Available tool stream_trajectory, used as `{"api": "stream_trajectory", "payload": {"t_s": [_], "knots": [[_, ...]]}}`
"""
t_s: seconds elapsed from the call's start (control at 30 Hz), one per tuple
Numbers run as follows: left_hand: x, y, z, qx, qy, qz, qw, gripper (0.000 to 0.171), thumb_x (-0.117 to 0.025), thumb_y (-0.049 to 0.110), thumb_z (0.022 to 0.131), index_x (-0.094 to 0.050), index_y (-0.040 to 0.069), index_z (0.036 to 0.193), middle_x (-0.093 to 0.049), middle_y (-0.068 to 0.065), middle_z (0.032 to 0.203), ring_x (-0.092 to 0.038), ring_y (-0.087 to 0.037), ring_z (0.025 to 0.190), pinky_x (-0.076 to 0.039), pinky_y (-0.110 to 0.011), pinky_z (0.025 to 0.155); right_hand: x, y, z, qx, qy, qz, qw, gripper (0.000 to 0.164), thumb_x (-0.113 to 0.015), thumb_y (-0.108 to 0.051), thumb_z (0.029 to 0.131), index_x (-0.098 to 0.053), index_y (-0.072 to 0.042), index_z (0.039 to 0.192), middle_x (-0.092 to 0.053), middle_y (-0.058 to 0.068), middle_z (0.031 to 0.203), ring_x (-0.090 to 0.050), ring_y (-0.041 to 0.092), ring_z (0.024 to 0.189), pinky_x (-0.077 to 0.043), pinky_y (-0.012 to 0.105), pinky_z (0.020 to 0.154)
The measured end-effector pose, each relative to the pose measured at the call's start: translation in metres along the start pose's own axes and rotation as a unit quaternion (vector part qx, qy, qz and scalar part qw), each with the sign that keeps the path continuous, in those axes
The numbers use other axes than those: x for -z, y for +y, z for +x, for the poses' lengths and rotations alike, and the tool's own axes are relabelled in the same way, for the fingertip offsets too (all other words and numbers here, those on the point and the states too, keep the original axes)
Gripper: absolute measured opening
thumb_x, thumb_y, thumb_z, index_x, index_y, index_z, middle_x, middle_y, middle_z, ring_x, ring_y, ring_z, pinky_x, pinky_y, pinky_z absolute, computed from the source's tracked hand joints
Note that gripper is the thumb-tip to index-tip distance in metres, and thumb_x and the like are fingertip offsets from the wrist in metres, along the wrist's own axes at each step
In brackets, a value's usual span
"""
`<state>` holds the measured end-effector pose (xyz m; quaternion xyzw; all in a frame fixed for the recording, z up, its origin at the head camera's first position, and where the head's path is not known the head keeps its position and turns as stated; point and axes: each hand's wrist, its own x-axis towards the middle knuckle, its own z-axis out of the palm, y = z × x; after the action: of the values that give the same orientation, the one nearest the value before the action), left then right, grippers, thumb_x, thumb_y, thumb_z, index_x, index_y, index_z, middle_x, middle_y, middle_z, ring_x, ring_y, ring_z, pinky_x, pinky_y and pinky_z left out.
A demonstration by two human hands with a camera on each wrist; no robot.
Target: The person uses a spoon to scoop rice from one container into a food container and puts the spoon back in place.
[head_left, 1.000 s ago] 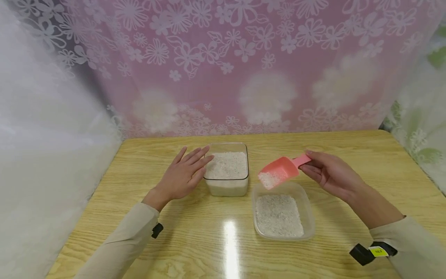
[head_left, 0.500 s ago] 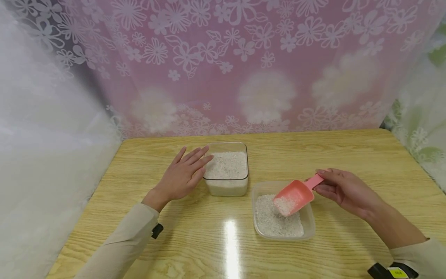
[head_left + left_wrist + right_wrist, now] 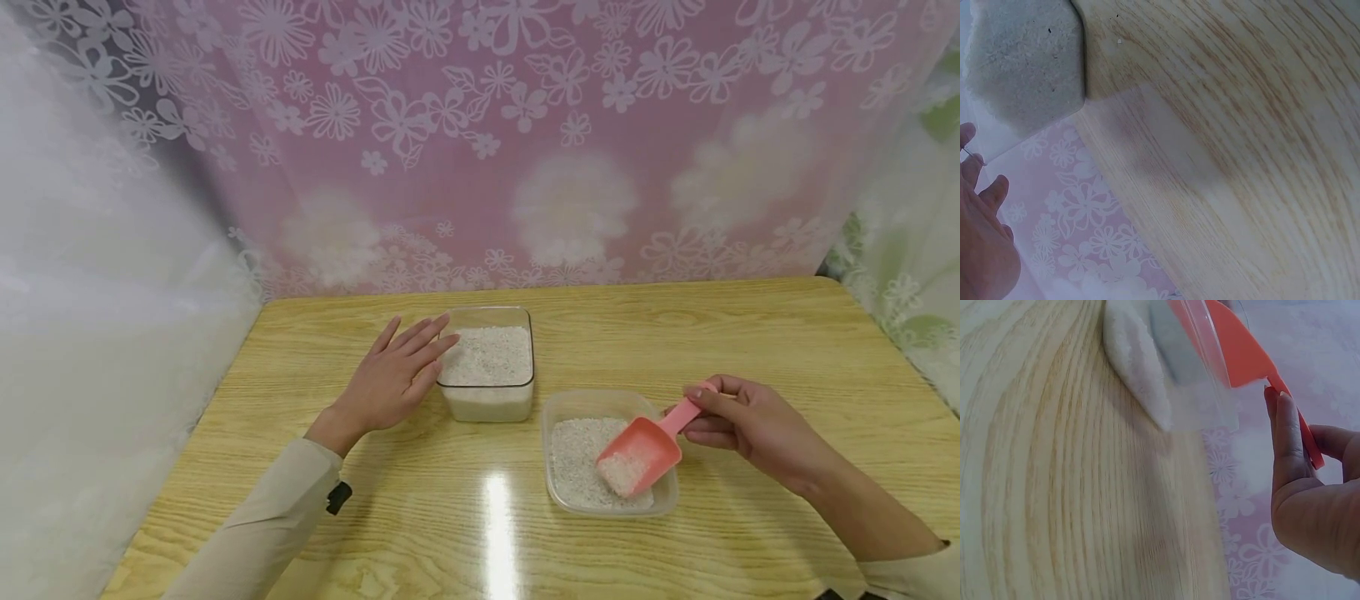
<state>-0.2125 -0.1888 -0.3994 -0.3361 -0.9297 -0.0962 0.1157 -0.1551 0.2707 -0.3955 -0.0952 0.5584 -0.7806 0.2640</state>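
Note:
My right hand [image 3: 765, 429] pinches the handle of a pink scoop [image 3: 651, 446], also seen as an orange-red shape [image 3: 1244, 350] in the right wrist view. White grains that look like rice [image 3: 624, 473] lie in the scoop's front end. The scoop is tilted over a low clear plastic container [image 3: 553, 408] with a layer of the same grains. Left of it stands a taller clear container [image 3: 491, 407] with a dark rim, filled well up with grains. My left hand [image 3: 390, 379] rests with straight, spread fingers on that container's left rim.
Both containers stand on a wood-grain table [image 3: 420, 517]. Behind the table's far edge hangs a pink curtain [image 3: 450, 192] with white flowers. A white sheet [image 3: 112, 333] borders the left side, and a leaf-patterned one [image 3: 907, 275] the right.
My right hand has moved the scoop right and toward me, from above the low container's far rim to over its grains. The left hand and both containers have stayed in place.

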Motion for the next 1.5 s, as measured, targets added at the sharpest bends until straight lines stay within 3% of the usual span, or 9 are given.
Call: {"api": "stream_trajectory", "payload": {"t_s": [0.57, 1.1, 1.3, 1.5], "knots": [[-0.001, 0.0, 0.0, -0.001, 0.007, -0.004, 1.0, 0.045, -0.031, 0.033, 0.105, -0.041, 0.022, 0.147, -0.023, 0.003, 0.156, -0.024, -0.02, 0.141, -0.002, -0.046, 0.116, -0.009, -0.006, 0.0, 0.028, 0.063, -0.082, 0.994, 0.015, -0.047, -0.009, 0.102, -0.056, 0.004, 0.103, -0.07, 0.017, 0.097, -0.069, 0.024, 0.088, -0.052, 0.037, 0.08], [-0.001, 0.0, 0.0, 0.0, 0.007, -0.006, 1.0, 0.045, -0.033, 0.033, 0.105, -0.04, 0.022, 0.148, -0.023, 0.003, 0.156, -0.021, -0.017, 0.142, -0.003, -0.047, 0.116, -0.019, -0.013, 0.007, 0.056, 0.116, -0.187, 0.974, 0.021, -0.053, -0.014, 0.1, -0.053, 0.006, 0.104, -0.071, 0.014, 0.093, -0.07, 0.022, 0.082, -0.054, 0.037, 0.076], [0.0, 0.0, 0.0, 0.002, 0.002, -0.003, 1.0, 0.046, -0.029, 0.036, 0.105, -0.039, 0.023, 0.148, -0.022, 0.003, 0.157, -0.02, -0.017, 0.142, -0.003, -0.047, 0.116, -0.021, -0.016, 0.006, 0.09, 0.116, -0.219, 0.965, 0.017, -0.052, -0.01, 0.1, -0.053, 0.006, 0.104, -0.072, 0.013, 0.094, -0.071, 0.024, 0.08, -0.055, 0.036, 0.075], [0.0, 0.0, 0.0, 0.004, 0.0, -0.006, 1.0, 0.045, -0.034, 0.032, 0.105, -0.04, 0.022, 0.148, -0.022, 0.003, 0.157, -0.021, -0.018, 0.142, -0.003, -0.047, 0.115, -0.023, -0.016, 0.006, 0.124, 0.109, -0.247, 0.955, 0.014, -0.051, -0.006, 0.099, -0.052, 0.007, 0.103, -0.071, 0.012, 0.098, -0.07, 0.026, 0.083, -0.055, 0.039, 0.073]]}}
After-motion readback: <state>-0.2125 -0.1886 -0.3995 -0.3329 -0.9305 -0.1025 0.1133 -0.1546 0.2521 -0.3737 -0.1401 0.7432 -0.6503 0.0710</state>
